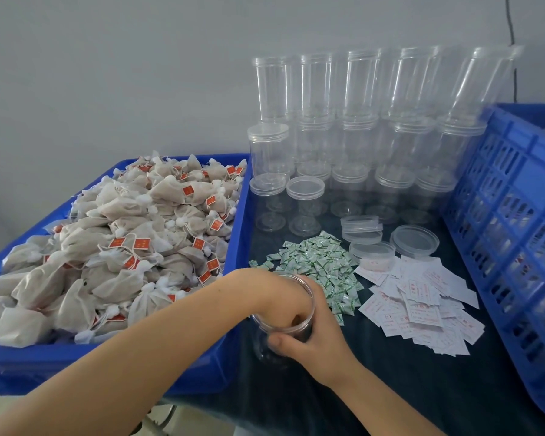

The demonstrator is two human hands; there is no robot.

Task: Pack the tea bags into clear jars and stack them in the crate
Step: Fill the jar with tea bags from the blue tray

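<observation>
Here the blue bin (233, 234) is heaped with tea bags (132, 234); the slatted blue crate (510, 215) stands at the right, its contents too blurred to tell. The right hand (312, 338) curls around an open clear jar (296, 280) just beside the bin. The left hand (283, 303) reaches into the jar's mouth, fingers hidden inside, so their grip cannot be told. Stacked empty jars (353, 133) stand behind.

Even soft daylight, faint shadows, slight overall blur, wide-angle edge bending.
</observation>
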